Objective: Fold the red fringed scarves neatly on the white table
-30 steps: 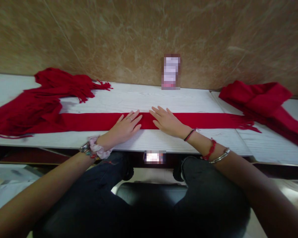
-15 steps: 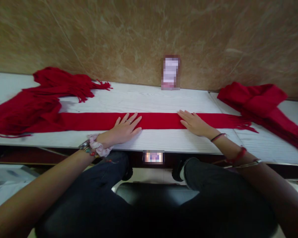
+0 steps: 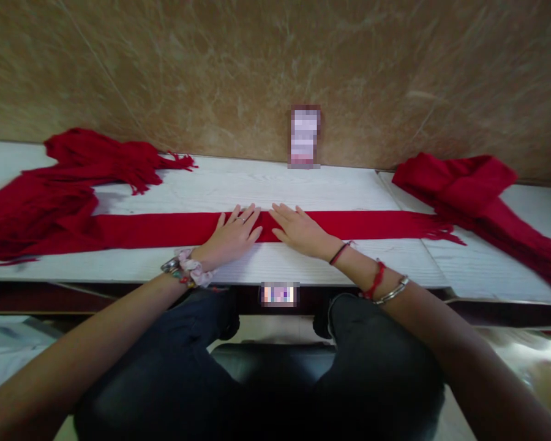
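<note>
A long red scarf lies folded into a narrow strip across a white wooden table, its fringe at the right end. My left hand rests flat on the strip near its middle, fingers stretched out. My right hand lies flat on the strip just to the right of the left hand, fingers spread. Neither hand holds anything.
A loose heap of red scarves lies at the table's left. A stack of folded red scarves sits at the right. A small blurred card leans on the brown marbled wall. My knees are under the table's front edge.
My right hand slid out to the right along the strip, then came back beside the left hand. The left hand stayed in place.
</note>
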Tool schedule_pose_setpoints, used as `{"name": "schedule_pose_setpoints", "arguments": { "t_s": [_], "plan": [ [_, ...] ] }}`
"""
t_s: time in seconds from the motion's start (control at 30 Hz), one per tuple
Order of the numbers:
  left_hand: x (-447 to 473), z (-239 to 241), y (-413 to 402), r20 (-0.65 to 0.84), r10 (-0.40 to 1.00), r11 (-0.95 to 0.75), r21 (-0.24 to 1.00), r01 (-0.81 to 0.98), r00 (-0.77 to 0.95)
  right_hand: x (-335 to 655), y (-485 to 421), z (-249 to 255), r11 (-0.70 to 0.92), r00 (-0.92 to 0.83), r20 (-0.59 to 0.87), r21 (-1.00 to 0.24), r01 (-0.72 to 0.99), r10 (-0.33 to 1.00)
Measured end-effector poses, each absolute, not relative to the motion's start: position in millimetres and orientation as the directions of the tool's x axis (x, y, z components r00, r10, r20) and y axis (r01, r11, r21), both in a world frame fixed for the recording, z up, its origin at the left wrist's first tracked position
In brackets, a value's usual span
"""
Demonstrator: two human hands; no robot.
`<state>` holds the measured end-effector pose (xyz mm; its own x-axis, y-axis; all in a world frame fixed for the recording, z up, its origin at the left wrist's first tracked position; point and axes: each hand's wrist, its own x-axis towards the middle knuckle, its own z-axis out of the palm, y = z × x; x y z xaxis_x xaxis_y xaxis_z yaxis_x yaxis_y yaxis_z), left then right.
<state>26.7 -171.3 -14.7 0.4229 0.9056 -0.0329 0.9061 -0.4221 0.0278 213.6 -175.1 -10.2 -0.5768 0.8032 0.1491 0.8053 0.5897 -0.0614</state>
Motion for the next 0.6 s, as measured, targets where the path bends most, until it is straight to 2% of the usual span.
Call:
{"name": "schedule_pose_setpoints", "arguments": {
  "t_s": [0.27,0.6],
  "plan": [
    [-2,-11,-179,-0.074,0.927,-0.371,-0.022,0.929,0.368,191,-164,-20,0.593,-0.585,0.102,-0.094,0.800,0.805],
    [-36,-11,-181,-0.132,0.990,-0.058,0.000,0.998,0.058,267,-171,-23,0.496,-0.494,0.059,-0.025,0.868,0.868]
  ]
}}
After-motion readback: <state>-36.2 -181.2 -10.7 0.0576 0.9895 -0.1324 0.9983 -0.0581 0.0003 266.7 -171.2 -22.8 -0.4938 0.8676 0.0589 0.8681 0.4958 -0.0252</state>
